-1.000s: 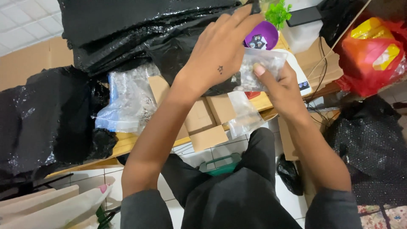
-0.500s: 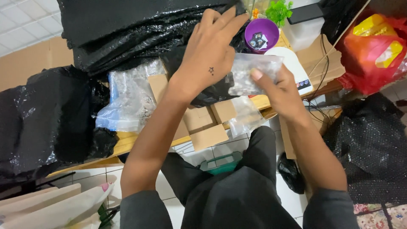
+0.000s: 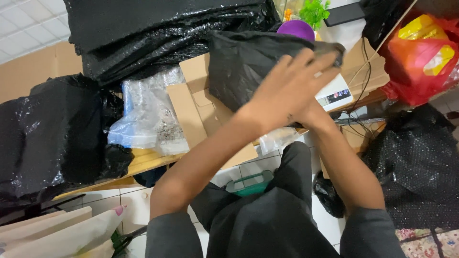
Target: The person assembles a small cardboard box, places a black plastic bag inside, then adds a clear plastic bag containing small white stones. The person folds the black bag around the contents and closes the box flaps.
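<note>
My left hand (image 3: 287,91) reaches across in front of me and lies with fingers spread over a black plastic bag (image 3: 248,67), gripping its upper right edge. The bag is lifted over flat cardboard boxes (image 3: 191,110) on the table. My right hand is almost wholly hidden beneath the left hand; only its wrist (image 3: 319,122) shows, coming up next to a white scale (image 3: 334,93). Whether it holds anything cannot be seen.
A pile of black plastic sheets (image 3: 158,28) lies at the back, a full black bag (image 3: 43,134) at left, clear packets (image 3: 148,114) beside the cardboard. A purple cup (image 3: 295,28), a red bag (image 3: 420,52) and a black bubble bag (image 3: 416,167) are at right. A green container (image 3: 251,184) sits below.
The clear packet held between both hands is gone from sight. A black bag has come up under my left hand, which moved down and right over my right hand.
</note>
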